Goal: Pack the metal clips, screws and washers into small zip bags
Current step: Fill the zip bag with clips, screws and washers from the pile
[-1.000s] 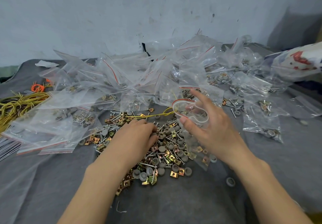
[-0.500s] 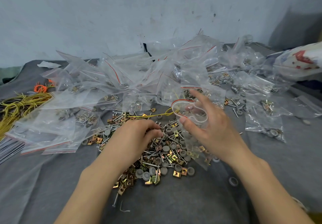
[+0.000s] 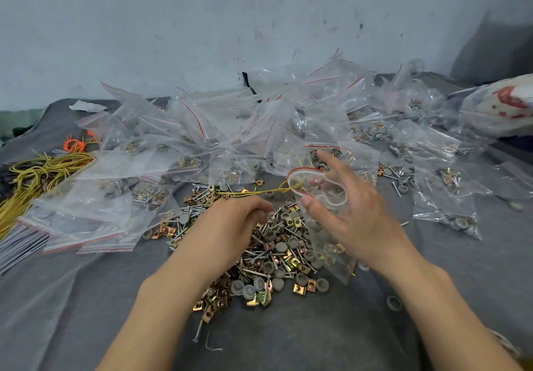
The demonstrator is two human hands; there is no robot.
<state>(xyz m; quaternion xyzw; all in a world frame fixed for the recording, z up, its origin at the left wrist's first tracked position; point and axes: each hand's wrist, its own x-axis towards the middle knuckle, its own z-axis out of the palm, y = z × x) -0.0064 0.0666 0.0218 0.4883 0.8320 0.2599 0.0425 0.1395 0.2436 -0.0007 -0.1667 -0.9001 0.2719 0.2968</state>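
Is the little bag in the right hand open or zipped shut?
Open. The right hand holds the zip bag with its red-edged mouth spread into a wide loop.

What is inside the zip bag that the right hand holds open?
The zip bag in the right hand shows a few brass clips near its bottom. It is clear and overlaps the loose pile, so I cannot tell what else is inside.
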